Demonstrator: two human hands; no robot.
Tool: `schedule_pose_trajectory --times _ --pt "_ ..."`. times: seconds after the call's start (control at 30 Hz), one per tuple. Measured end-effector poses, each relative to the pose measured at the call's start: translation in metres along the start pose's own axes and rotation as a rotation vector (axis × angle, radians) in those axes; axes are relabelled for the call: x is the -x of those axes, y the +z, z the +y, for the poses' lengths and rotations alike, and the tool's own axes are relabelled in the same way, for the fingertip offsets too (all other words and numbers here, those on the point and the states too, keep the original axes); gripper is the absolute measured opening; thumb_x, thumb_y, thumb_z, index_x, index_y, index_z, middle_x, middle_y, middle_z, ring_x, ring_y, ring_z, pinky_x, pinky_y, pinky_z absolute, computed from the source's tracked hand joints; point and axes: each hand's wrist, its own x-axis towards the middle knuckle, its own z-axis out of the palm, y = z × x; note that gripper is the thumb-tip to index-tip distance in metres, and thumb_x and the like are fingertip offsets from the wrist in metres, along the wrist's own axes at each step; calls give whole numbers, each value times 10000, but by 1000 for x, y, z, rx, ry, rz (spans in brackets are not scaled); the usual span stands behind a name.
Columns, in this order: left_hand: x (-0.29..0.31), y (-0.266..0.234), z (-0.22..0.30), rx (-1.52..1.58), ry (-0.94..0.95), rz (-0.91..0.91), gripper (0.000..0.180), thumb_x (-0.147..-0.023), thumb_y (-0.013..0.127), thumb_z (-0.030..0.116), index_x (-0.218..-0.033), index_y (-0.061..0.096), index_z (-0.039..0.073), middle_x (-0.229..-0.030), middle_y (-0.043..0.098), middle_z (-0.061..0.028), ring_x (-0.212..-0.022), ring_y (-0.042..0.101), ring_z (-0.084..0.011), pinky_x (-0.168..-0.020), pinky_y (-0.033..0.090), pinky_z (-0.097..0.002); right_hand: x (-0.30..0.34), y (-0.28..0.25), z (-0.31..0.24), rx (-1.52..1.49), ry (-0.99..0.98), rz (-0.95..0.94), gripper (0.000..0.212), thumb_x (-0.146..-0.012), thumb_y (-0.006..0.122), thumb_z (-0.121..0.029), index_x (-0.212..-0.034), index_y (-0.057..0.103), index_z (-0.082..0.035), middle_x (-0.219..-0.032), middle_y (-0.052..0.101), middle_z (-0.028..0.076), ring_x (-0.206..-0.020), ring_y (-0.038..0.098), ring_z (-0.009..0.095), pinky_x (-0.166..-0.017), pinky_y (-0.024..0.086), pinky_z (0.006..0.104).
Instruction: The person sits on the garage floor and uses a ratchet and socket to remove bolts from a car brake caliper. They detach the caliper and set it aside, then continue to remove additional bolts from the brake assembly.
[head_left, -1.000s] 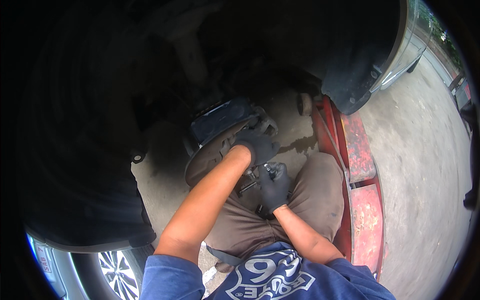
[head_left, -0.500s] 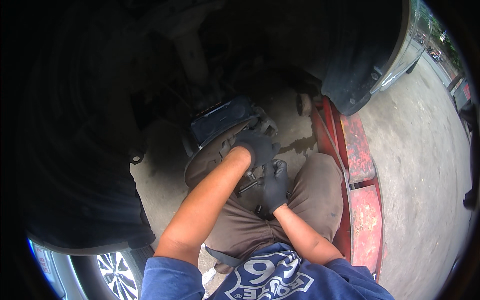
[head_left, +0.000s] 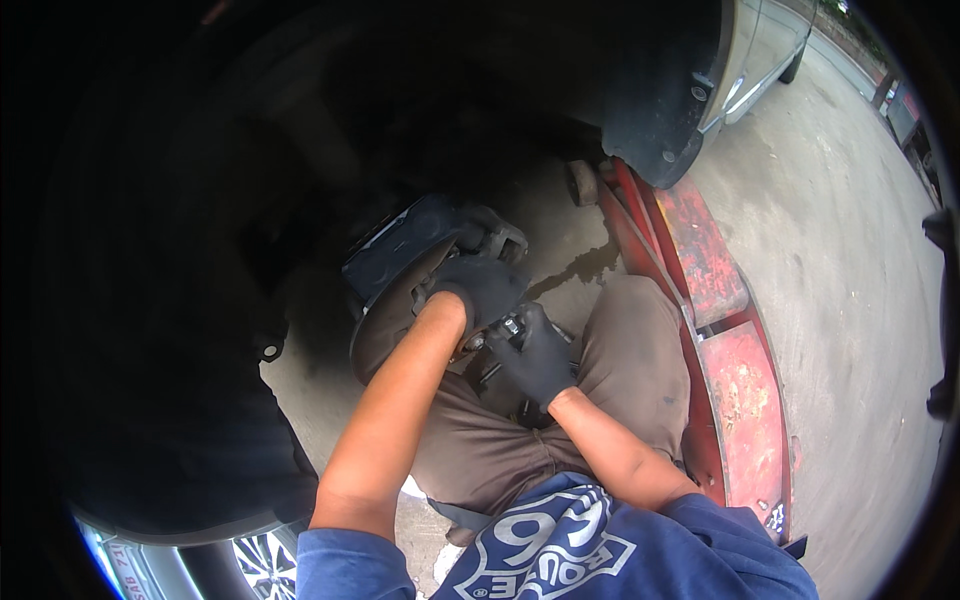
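My left hand (head_left: 482, 284), in a dark glove, reaches down over metal parts beside a brown disc-shaped part (head_left: 385, 318) that looks like a brake disc. Its back faces up and its fingertips are hidden. Just below and right of it is my gloved right hand (head_left: 540, 362). The thumb and fingers there close around a small shiny metal piece (head_left: 512, 325), too small to name surely. Under the right hand, a metal bar (head_left: 489, 373) shows in part, above my lap. A dark blue box-like object (head_left: 400, 245) lies behind the disc.
A long, worn red floor jack (head_left: 735, 400) lies along my right side, with a small wheel (head_left: 580, 183) at its far end. Dark car bodywork (head_left: 655, 130) overhangs ahead and to the left. Another car's wheel (head_left: 265, 568) shows lower left. A wet stain (head_left: 590, 264) marks the concrete.
The whole view has shifted, so most things ahead sit further left. My right hand has gone from a curled fist to a grip on the small metal piece, close against my left hand.
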Motion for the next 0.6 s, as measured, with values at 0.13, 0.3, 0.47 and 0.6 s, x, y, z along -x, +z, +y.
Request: schedule_pose_trajectory --times 0.13,0.3,0.47,0.6 --pt "3 -4 4 47 -104 0 524 -1043 364 398 -1179 776 105 -1259 737 -188 -1199 684 -389 -1071 477 -471 -5 -2 -2 19 -48 -27 376 -918 748 -278 -1195 578 -87 -1069 726 191 -961 715 427 -794 569 522" --pt "1 -7 5 101 -108 -71 539 -1046 374 432 -1222 764 104 -1284 720 -210 -1207 670 -410 -1093 460 -459 -18 -8 -3 29 -63 -75 337 -946 694 -290 -1181 598 -69 -1048 731 190 -944 713 439 -786 571 538" --pt "4 -7 3 136 -107 -21 520 -1059 373 438 -1195 759 118 -1241 729 -219 -1158 685 -419 -1064 477 -483 -26 2 0 211 -74 -34 322 -931 689 -297 -1140 641 -58 -949 740 225 -839 717 451 -730 569 535" --pt "11 -9 7 39 -27 36 486 -1067 371 426 -1157 740 123 -1191 738 -217 -1094 703 -414 -992 508 -511 -26 7 5 233 -163 32 326 -925 691 -299 -1136 647 -55 -913 742 208 -776 709 457 -695 572 536"
